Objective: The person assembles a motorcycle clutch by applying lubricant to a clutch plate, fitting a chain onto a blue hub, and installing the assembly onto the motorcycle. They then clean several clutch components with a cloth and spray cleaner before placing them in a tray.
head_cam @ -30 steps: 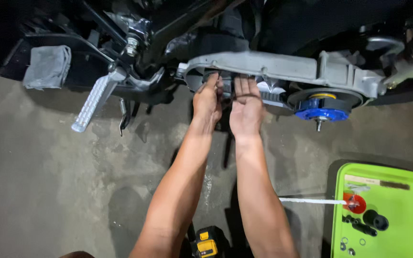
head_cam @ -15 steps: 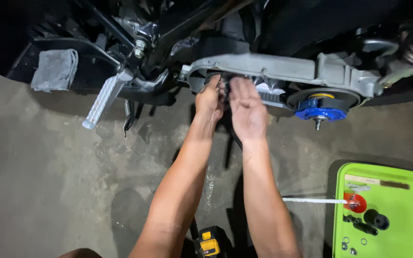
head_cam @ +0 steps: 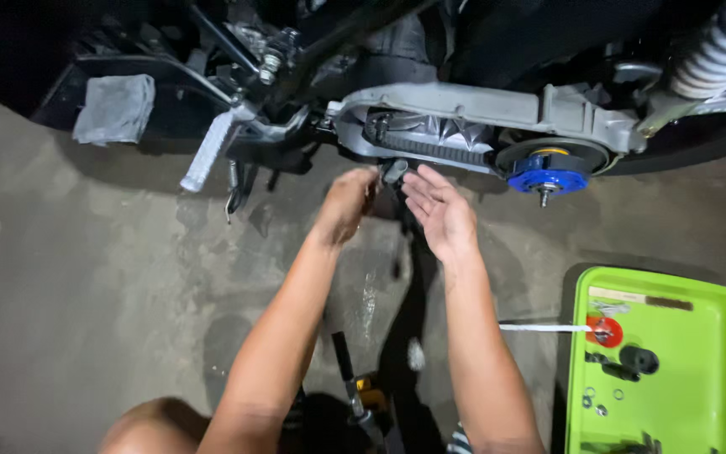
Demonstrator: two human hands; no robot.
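Far left, grey rag [head_cam: 115,108] lies on dark bodywork; ribbed footpeg [head_cam: 208,151] juts down just right of it. Left hand [head_cam: 346,206] is curled loosely under the open drive case, fingertips closed on a small dark part [head_cam: 394,171], exact kind too blurred to tell. Right hand [head_cam: 440,214] just beside it, palm up, fingers spread, gripping nothing. Above both: drive belt [head_cam: 443,151] running to blue clutch hub [head_cam: 548,175]. Bottom centre, yellow-black power tool [head_cam: 369,395] on concrete. Far right, green tray [head_cam: 716,328] w/ red disc [head_cam: 604,331], black bits, washers.
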